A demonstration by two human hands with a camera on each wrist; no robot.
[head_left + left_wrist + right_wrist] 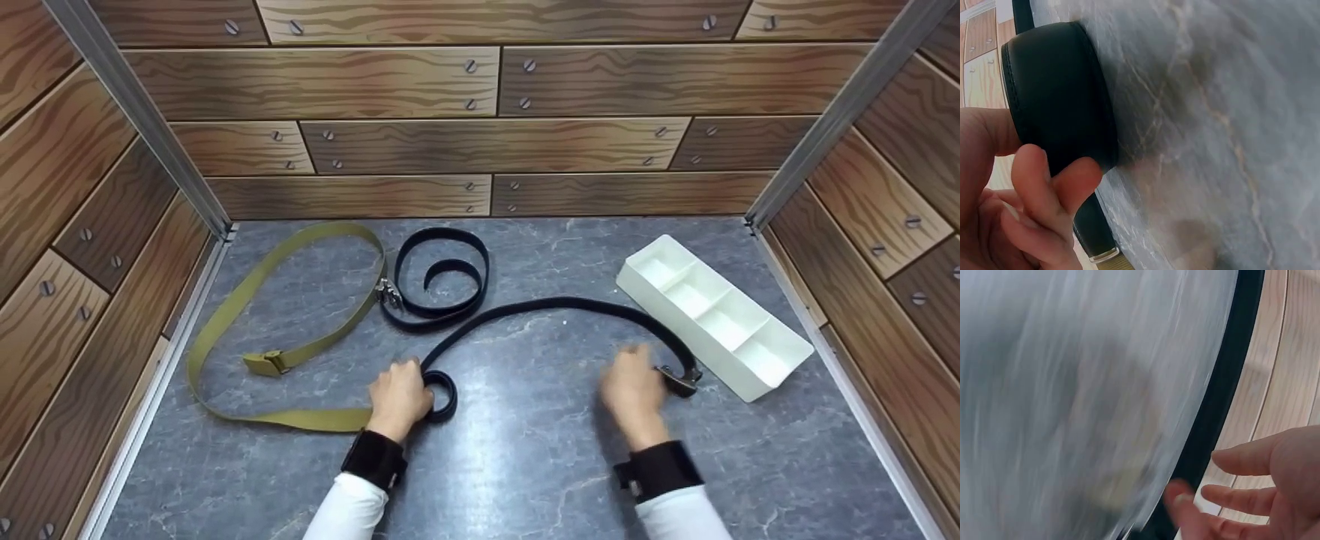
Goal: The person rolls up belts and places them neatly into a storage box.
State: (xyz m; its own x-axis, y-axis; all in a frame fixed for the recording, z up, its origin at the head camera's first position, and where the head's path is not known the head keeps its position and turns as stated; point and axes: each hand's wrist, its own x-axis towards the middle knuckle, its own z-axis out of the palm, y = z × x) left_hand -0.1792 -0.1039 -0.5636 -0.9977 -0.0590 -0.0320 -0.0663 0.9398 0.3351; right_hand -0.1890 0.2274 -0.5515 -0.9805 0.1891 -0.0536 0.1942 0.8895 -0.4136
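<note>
My left hand pinches the rolled-up end of a black leather belt; the roll stands on its edge by the fingertips in the left wrist view. From there the strap arcs across the floor to its metal buckle on the right. Blurred in the head view, my right hand is just left of that buckle. In the right wrist view its fingers are loosely parted beside the strap, with nothing between them.
An olive webbing belt with a brass-coloured buckle lies in a wide loop at left. Another black belt is loosely coiled at the back, its buckle against the olive strap. A white divided tray sits at right. Wood-patterned walls surround the grey surface.
</note>
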